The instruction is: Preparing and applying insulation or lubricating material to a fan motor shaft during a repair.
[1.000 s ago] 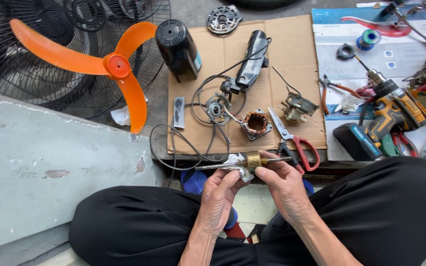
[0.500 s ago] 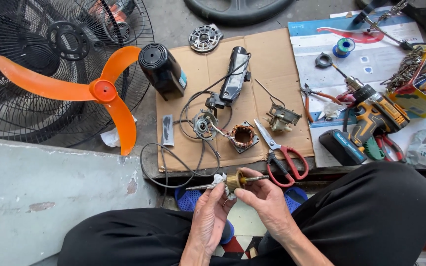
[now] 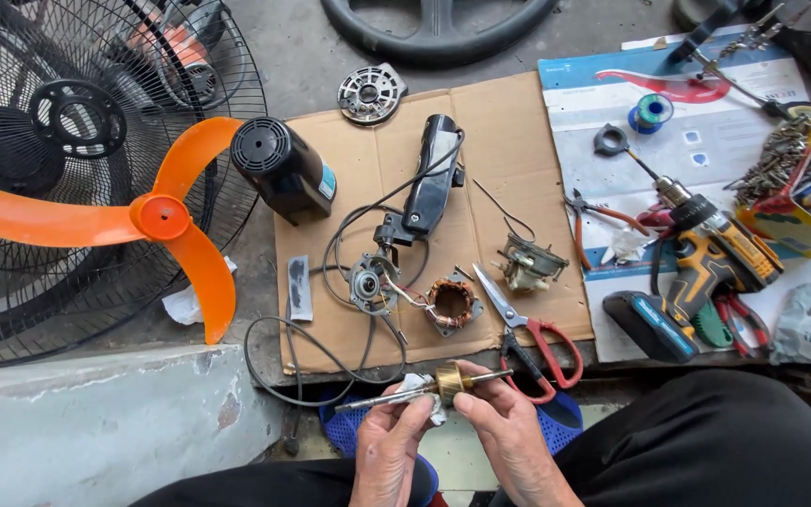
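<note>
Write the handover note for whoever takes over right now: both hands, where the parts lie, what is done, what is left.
Left hand: holds the rotor shaft with a white cloth against it.
Right hand: fingertips on the rotor's brass-coloured end.
On the cardboard: stator coil, wired end plate, black motor cover, black housing, red-handled scissors.
Orange fan blade lies off, on the grille.
Done: fan and motor dismantled.
Left: the rotor is still out of the stator; nothing is reassembled.
</note>
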